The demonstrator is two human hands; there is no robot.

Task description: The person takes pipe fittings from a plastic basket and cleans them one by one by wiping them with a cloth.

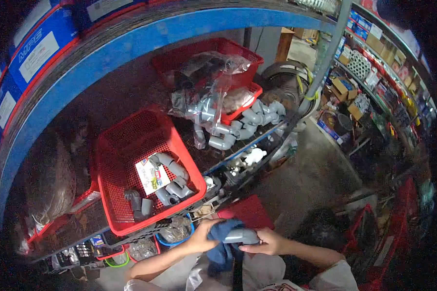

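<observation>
Low in the view, in front of my body, a grey plastic pipe elbow (241, 236) is held between both hands. My left hand (204, 236) is closed on a dark blue cloth (222, 252), which lies against the elbow's left end and hangs down. Fingers of my right hand (272, 242) grip the elbow's right end. Just beyond my hands, a red plastic basket (112, 194) sits on the shelf, holding several grey pipe fittings (177, 189) and a printed card (150, 174).
Loose grey elbows (223, 141) and a clear plastic bag (204, 109) lie by another red basket (179, 58). A blue shelf beam (145, 39) arches overhead. Below stand small bins, including a blue one (177, 237). Stocked shelves (374, 63) line the right.
</observation>
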